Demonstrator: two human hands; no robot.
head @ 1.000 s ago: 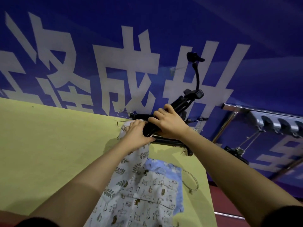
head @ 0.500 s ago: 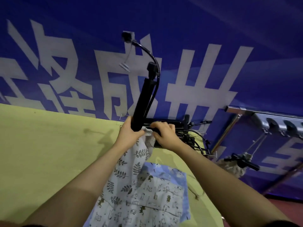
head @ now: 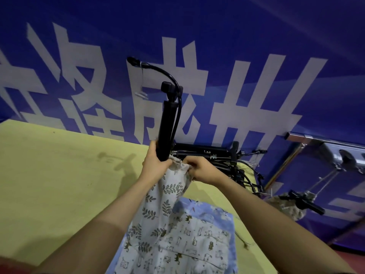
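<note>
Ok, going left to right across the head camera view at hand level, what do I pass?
Yellow table → left hand gripping the black pump → right hand pinching the leaf-print cloth → chrome rack.

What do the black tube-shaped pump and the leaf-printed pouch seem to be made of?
The black tube-shaped pump: probably hard plastic or painted metal, matt with a faint sheen; its thin hose bends, so likely rubber. The leaf-printed pouch: soft woven cloth, matt; it folds and bunches where the right hand pinches it.
</note>
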